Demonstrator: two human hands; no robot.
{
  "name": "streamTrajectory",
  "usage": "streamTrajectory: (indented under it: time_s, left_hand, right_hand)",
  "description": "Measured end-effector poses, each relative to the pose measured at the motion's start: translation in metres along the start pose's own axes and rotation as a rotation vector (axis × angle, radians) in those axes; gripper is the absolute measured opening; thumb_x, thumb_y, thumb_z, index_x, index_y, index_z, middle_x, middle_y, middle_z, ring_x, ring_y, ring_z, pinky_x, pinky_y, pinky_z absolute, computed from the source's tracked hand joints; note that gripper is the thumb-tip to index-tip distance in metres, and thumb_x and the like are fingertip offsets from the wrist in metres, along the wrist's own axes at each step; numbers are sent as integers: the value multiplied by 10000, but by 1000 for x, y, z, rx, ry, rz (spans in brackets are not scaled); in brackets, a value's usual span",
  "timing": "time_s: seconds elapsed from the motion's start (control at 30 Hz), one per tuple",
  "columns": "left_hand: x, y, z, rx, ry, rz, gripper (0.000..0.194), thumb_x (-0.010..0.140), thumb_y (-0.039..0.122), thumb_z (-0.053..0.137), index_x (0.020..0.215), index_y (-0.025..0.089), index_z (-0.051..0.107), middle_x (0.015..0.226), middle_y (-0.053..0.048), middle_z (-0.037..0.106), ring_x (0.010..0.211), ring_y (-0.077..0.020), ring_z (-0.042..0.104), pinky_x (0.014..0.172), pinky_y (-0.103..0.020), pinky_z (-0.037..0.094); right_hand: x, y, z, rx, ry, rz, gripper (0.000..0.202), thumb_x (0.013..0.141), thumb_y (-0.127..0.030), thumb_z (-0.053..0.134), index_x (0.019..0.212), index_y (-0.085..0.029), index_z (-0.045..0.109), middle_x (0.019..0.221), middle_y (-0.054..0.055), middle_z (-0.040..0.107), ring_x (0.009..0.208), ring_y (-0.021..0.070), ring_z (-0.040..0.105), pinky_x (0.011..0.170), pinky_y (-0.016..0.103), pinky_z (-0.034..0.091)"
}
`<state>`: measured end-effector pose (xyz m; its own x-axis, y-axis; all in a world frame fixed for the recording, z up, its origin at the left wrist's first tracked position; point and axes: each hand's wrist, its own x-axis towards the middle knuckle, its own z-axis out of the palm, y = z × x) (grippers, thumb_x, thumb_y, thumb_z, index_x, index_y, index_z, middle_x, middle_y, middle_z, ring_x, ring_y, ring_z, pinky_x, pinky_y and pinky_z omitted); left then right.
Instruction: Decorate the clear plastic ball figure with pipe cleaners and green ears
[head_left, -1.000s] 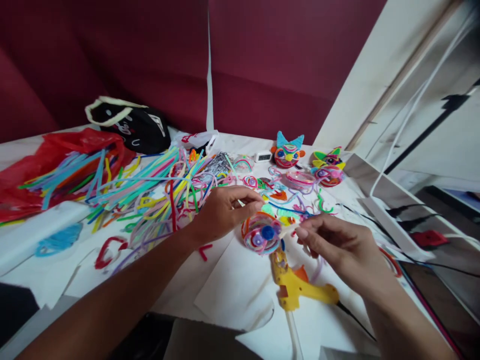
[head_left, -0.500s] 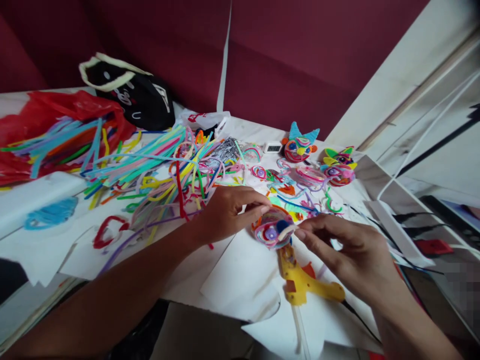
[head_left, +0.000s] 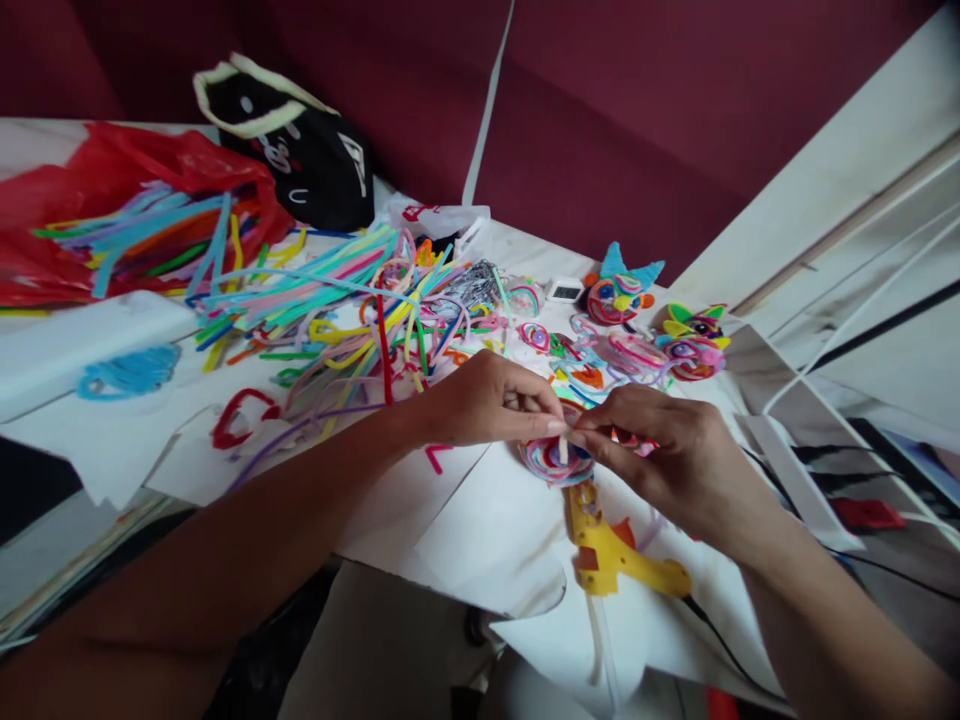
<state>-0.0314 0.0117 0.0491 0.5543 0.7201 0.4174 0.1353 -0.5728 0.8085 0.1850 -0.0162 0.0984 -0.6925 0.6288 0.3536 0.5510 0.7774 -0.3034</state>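
The left hand (head_left: 495, 400) has thumb and forefinger closed in a pinch, its other fingers curled loosely; its tips now meet those of the right hand, where a gap lay between them half a second ago. Just below the joined fingertips sits a round pipe-cleaner ornament (head_left: 541, 466). In front of it hangs a short pale strip (head_left: 564, 450); whether the two touch, I cannot tell. The right hand (head_left: 667, 440), which alone held the strip before, keeps it pinched, so both hands seem to be working it together now. A yellow glue gun (head_left: 600, 562) lies nearer the person, under the right hand.

As for writing, the black bag (head_left: 322, 185) beyond the left forearm carries pale lettering too blurred to read. Beyond the left hand, a white bag (head_left: 436, 218) shows illegible red print. Past the fingertips, a small clock (head_left: 565, 290) has unreadable figures.
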Motion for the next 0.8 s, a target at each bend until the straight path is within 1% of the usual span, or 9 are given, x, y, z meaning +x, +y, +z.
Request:
streamTrajectory:
  time_s: [0.13,0.23,0.3,0.37,0.43,0.53,0.7,0.8]
  left_hand:
    - [0,-3,-5,-32,-98,-40,133,774,196,663,801,104,755,639,-11,696,539,-58,558,501,-137,381]
    - [-1,-5,-8,-22,-108,-59,139,758,185,656,788,92,755,620,-15,679,558,-72,570,499,-142,378]
    - [-1,-6,-10,-21,-110,-69,150,755,194,652,784,86,753,597,-11,659,538,-71,552,480,-146,357]
    - [0,-7,-11,-20,-124,-73,149,751,204,651,766,92,748,568,5,632,509,-63,521,464,-149,327]
    - [0,-9,-12,-9,-146,-78,142,743,207,653,752,100,746,545,19,605,493,-58,500,458,-154,305]
    - [0,-11,-14,15,-154,-89,136,726,204,660,752,104,749,528,29,577,484,-59,479,455,-164,279]
    - [0,-14,-16,59,-152,-108,136,714,211,659,738,110,746,525,37,549,491,-59,454,461,-169,266]
    - [0,-13,-17,68,-153,-124,137,710,214,658,726,107,741,520,40,534,489,-58,443,459,-171,265]
  right_hand:
    - [4,1,6,21,-26,-68,85,898,-154,633,879,-139,715,792,72,713,721,161,640,651,270,498]
    - [6,2,11,16,-53,-121,78,893,-141,637,866,-144,710,808,78,716,737,172,634,658,279,492]
    - [8,2,13,6,-70,-146,83,894,-133,634,859,-147,708,831,84,719,756,178,634,668,281,485]
    - [11,1,13,-7,-92,-175,116,907,-142,620,825,-149,702,853,96,725,772,184,638,686,287,479]
    - [14,1,12,-22,-123,-202,196,928,-149,587,761,-151,690,876,114,732,772,188,644,695,295,472]
    - [19,1,10,-43,-188,-227,256,924,-107,559,702,-150,681,889,128,737,780,203,652,694,309,462]
    - [28,2,8,-82,-279,-235,227,890,-41,542,812,-143,730,879,127,737,800,231,658,682,325,464]
    - [32,3,8,-90,-310,-271,231,888,-40,544,824,-142,741,868,125,739,803,237,662,686,328,472]
